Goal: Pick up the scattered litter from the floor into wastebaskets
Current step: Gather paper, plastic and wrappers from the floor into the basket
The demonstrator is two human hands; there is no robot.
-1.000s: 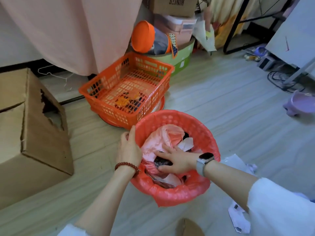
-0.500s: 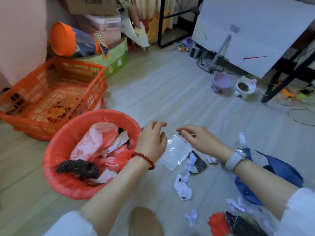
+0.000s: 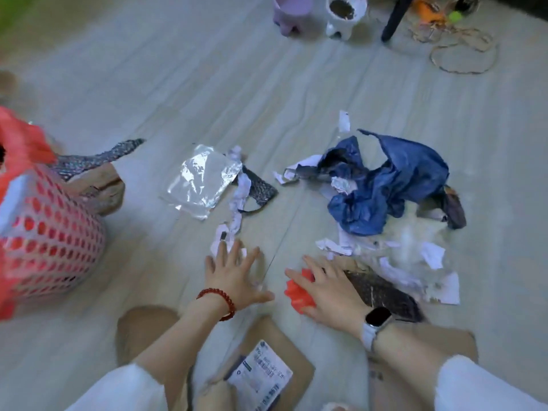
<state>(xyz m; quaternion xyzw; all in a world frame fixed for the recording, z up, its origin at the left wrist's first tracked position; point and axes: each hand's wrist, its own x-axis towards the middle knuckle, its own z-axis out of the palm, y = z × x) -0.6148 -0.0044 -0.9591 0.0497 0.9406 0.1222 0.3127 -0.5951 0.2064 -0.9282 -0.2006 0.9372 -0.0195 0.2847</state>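
Fingers of both hands are spreading flat, left hand (image 3: 234, 277) on scraps (image 3: 228, 232), right hand (image 3: 329, 289) on a red wrapper (image 3: 296, 289), with much litter lying outside the basket (image 3: 50, 232).

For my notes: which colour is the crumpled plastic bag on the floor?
Dark blue; the crumpled plastic bag shows only in the head view.

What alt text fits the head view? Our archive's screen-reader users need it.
A person's left hand and right hand, fingers spread, reach down to litter on a pale floor, the right over a red scrap. Beyond lie a silver foil pouch, torn paper and a crumpled blue bag; a red wastebasket stands left.
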